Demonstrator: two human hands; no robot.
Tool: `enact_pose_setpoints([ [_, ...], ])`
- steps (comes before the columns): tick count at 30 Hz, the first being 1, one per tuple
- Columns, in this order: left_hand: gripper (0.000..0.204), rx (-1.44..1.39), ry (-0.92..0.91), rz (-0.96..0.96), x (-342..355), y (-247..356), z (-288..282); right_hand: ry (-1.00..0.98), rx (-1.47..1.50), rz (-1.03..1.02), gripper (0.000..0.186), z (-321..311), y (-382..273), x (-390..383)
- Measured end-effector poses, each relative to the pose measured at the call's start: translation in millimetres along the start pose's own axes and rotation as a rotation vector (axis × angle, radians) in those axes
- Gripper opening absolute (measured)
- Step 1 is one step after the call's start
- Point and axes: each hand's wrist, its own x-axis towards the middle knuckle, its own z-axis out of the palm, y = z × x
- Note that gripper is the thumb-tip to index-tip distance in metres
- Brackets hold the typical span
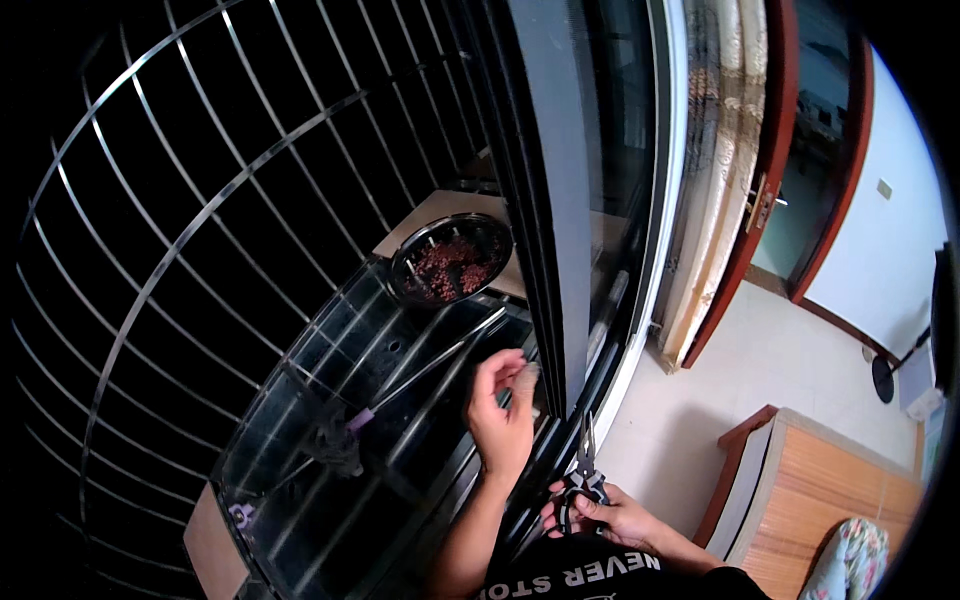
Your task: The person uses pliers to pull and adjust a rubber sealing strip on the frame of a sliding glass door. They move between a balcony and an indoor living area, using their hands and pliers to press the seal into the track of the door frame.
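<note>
We look down past our own arms at a window with a curved metal security grille [200,220] bulging out into the dark. Our left hand [503,405] is raised over a glass tank [330,470] set on the ledge, its fingers pinching something small and pale that we cannot make out. Our right hand [610,515] sits lower, near our chest, gripping a pair of black-handled scissors [585,475] with the blades pointing up. A round metal bowl [450,260] of reddish-brown bits rests at the far end of the tank. To our right lie a pale tiled floor [740,380] and a wooden bed frame [800,500]
</note>
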Motion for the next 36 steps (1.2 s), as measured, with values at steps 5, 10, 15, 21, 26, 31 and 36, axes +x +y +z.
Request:
enact_pose_setpoints([
  [5, 0.011, 0.250, 0.210, 0.211, -19.8, 31.3, -28.6, -0.029, -0.105, 0.028, 0.035, 18.7, -12.3, 11.2],
  [10, 0.025, 0.777, 0.319, 0.670, -108.2, 76.9, -95.9, -0.184, -0.418, -0.041, 0.036, 36.0, -9.4, 6.0],
  [15, 0.029, 1.036, 1.184, 0.928, -168.4, 87.1, -132.7, -0.039, -0.652, -0.484, 0.027, 28.1, -14.3, 24.4],
  [21, 0.058, 1.376, 1.190, 0.662, -190.8, 85.3, -168.4, 0.398, -0.909, -1.220, 0.033, 23.4, -52.4, 62.1],
  [26, 0.052, 1.559, 1.167, 0.596, -179.5, 73.1, -184.9, 0.511, -0.751, -0.992, 0.042, 28.8, -94.6, 63.3],
  [31, 0.041, 1.380, 1.222, 0.626, -181.5, 69.5, -188.8, 0.496, -0.816, -1.165, 0.043, 21.7, -94.3, 73.0],
  [36, 0.037, 1.445, 1.211, 0.566, -190.1, 76.4, -189.8, 0.496, -0.725, -1.075, 0.038, 24.1, -94.7, 78.2],
])
